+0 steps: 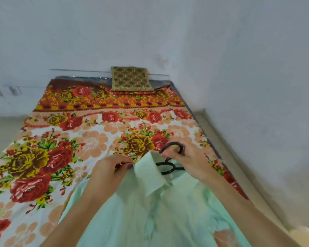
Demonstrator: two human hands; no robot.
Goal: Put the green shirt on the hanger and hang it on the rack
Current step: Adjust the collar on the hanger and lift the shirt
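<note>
A pale green shirt (150,207) lies spread on the flowered bed sheet (61,139), its collar pointing away from me. A black hanger (166,167) sits at the collar opening, its lower part hidden under the cloth. My right hand (184,155) grips the hanger's hook, which curves up above the collar. My left hand (111,166) pinches the left edge of the raised collar. No rack is in view.
A gold patterned cushion (130,79) leans against the wall at the bed's far end. The pale wall runs close along the bed's right side. Bare floor shows to the left of the bed.
</note>
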